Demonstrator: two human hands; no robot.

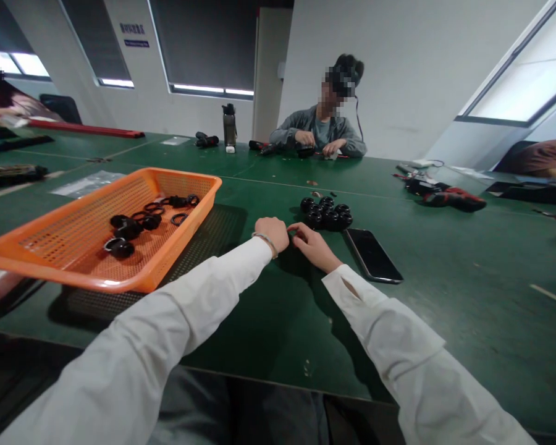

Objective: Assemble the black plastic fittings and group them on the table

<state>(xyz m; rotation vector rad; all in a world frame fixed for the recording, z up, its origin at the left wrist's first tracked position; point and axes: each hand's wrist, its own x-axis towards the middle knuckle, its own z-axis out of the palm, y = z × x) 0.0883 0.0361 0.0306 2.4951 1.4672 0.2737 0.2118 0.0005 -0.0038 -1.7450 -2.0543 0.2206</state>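
Note:
My left hand is closed in a fist above the green table, its back toward me and a bracelet at the wrist. My right hand meets it from the right, its fingers bent and pinched close to the left fist. Whatever lies between them is hidden. Just beyond my right hand sits a cluster of several round, glossy black parts. Left of my hands, an orange plastic basket holds several black parts, some of them ring-shaped.
A smartphone lies right of my right hand. Across the table a person works near a dark bottle. Red and black tools lie at the right, and a clear plastic bag lies behind the basket.

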